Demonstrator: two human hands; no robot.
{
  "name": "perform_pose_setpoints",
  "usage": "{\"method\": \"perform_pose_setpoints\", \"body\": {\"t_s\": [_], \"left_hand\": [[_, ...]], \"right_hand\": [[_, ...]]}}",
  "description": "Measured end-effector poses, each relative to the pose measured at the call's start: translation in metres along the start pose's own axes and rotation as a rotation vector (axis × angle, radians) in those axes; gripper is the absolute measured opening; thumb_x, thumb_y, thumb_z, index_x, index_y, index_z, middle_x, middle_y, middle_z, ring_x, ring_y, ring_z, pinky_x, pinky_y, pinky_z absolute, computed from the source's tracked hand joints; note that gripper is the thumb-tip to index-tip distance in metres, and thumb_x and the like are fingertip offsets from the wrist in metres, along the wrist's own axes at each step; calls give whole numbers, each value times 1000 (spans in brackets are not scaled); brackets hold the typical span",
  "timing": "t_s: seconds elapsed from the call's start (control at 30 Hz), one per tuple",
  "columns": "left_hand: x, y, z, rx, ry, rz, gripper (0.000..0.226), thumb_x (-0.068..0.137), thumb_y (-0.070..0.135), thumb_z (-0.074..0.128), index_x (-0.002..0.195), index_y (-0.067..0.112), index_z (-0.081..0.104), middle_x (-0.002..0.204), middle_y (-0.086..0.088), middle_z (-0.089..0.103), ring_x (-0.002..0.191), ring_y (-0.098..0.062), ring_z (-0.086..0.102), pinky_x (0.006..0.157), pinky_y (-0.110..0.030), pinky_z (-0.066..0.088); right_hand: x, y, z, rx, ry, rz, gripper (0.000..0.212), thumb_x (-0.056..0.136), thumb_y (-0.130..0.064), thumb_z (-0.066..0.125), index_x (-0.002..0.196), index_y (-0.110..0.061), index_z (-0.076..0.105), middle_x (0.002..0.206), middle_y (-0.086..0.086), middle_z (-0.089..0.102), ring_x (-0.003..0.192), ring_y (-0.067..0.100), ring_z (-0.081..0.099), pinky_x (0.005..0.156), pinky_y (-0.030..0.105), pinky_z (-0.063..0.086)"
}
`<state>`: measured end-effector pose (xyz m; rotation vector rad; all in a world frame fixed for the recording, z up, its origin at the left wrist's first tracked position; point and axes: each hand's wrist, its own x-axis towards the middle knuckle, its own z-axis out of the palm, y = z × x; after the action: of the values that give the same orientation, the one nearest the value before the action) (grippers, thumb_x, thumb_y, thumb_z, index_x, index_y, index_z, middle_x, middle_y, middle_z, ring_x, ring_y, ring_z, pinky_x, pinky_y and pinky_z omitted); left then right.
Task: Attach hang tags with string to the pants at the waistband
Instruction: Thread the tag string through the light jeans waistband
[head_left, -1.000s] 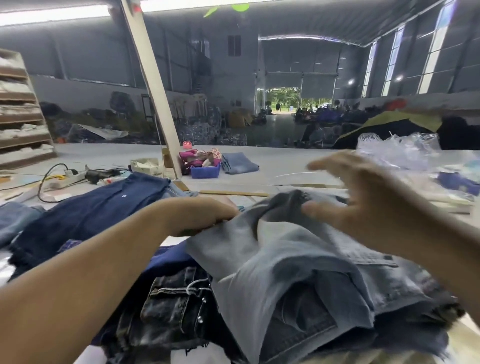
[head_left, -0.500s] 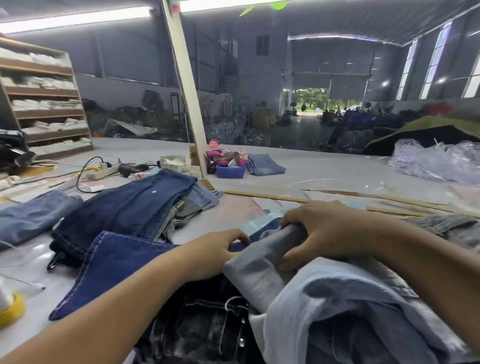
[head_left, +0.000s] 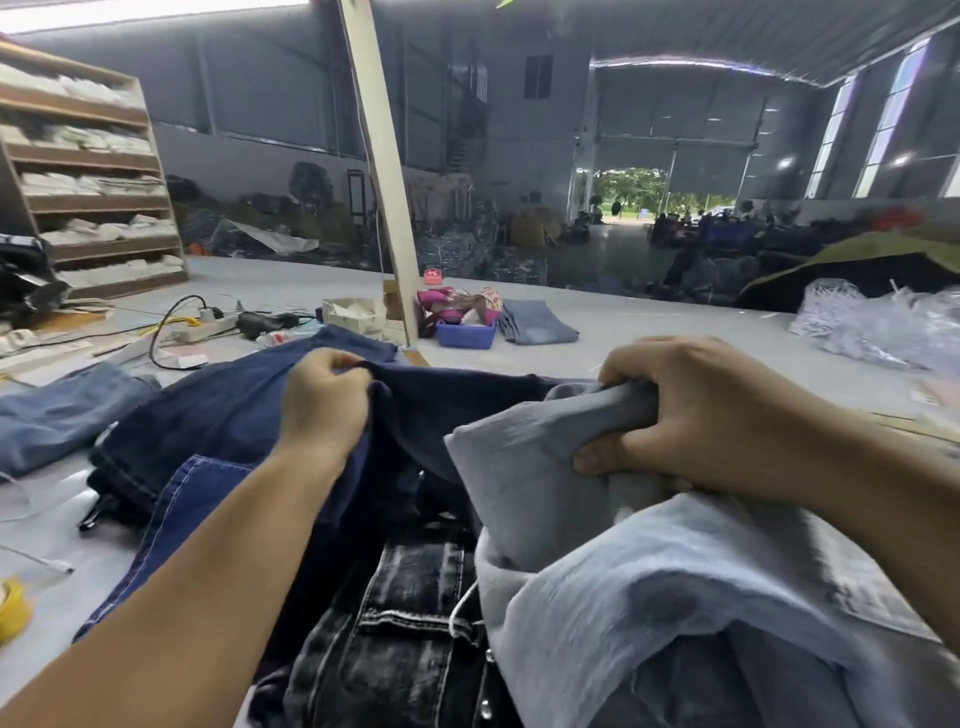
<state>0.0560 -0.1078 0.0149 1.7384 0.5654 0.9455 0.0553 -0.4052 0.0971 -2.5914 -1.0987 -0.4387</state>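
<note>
Worktable: broad pale grey flat table (head_left: 649, 332), smooth, strewn with denim.
Shelf unit: brown wooden rack (head_left: 156, 171) at far left, five shelves of white folded stacks.
Post: pale wooden beam (head_left: 382, 171) rising tilted from the table.
Dark navy denim pants: (head_left: 218, 415) heavy, matte, spread at left centre; the left hand (head_left: 324, 405) has its fingers curled and pinched on a lifted fold of the upper edge.
Light grey-blue denim pants: (head_left: 597, 571) soft, faded, crumpled at lower right; the right hand (head_left: 696, 415) has its fingers clamped round a bunched roll.
Black washed denim pants: (head_left: 395, 639) mottled, stitched seams, metal rivets, under the other two at bottom centre.
Pants counted: three in the near heap, one folded light blue pair (head_left: 537, 322) farther off, one more at left (head_left: 57, 410).
Blue plastic tray: (head_left: 465, 335) small, rectangular, beside the post.
Hang tags: cannot tell where.
</note>
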Motion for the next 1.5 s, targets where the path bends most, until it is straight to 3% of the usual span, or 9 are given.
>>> {"method": "perform_pose_setpoints", "body": {"t_s": [0.1,0.33,0.47,0.53,0.73,0.93,1.13,1.3,1.5], "left_hand": [[15,-19,-8,199,44,-60,17,87,7,52,98,17,61,106,-11,67,95,-30,59,79,-36,46],[-25,-8,20,884,-662,508,37,89,39,63,125,32,59,129,-1,54,122,-25,45,105,-38,38],[-32,5,20,158,-1128,-264,48,90,50,64,124,16,66,125,-9,68,117,-28,62,105,-39,44],[-41,-1,22,314,-1201,-186,50,73,59,74,108,23,73,105,3,75,104,-21,69,95,-38,51],[-5,-6,22,184,-749,-125,15,80,8,76,94,7,74,95,-12,74,77,-21,66,78,-33,52],[78,-59,-20,624,-91,-41,40,84,23,72,114,0,59,117,-29,62,106,-43,59,84,-42,43],[45,-100,-14,1425,-362,-157,78,85,70,50,136,11,51,139,-13,50,124,-34,48,98,-42,43],[-16,2,29,239,-1015,-200,58,79,68,63,94,12,67,100,-10,68,87,-24,61,79,-34,47],[-75,24,20,445,-1369,93,112,41,68,90,136,41,40,128,23,60,119,1,56,107,-30,42]], "right_hand": [[-1,8,7,-65,50,3,49,55,-71,63,75,-26,57,77,-12,56,74,14,53,65,33,43],[8,17,43,-57,-143,59,38,71,-59,70,69,-29,46,70,-11,54,67,8,50,56,28,34],[8,22,47,-3,-117,62,40,67,-64,66,68,-28,47,67,-12,54,64,3,48,54,28,34],[8,21,51,-25,-122,42,40,69,-65,65,68,-31,45,67,-13,54,65,2,48,54,26,33],[9,26,49,2,-77,45,40,69,-63,67,68,-28,47,66,-10,55,64,5,50,55,28,37],[8,26,56,-8,-88,50,42,69,-64,67,71,-27,46,72,-11,56,72,11,52,62,34,42],[18,21,65,-3,-61,88,37,73,-56,67,70,-25,46,71,-11,51,74,17,51,60,34,38],[28,5,81,-49,-1,183,43,79,-55,63,66,-24,37,77,-3,53,75,22,46,63,33,32],[14,6,75,-28,-88,247,53,83,-69,54,102,-20,54,117,7,64,107,29,55,80,37,38]]}}
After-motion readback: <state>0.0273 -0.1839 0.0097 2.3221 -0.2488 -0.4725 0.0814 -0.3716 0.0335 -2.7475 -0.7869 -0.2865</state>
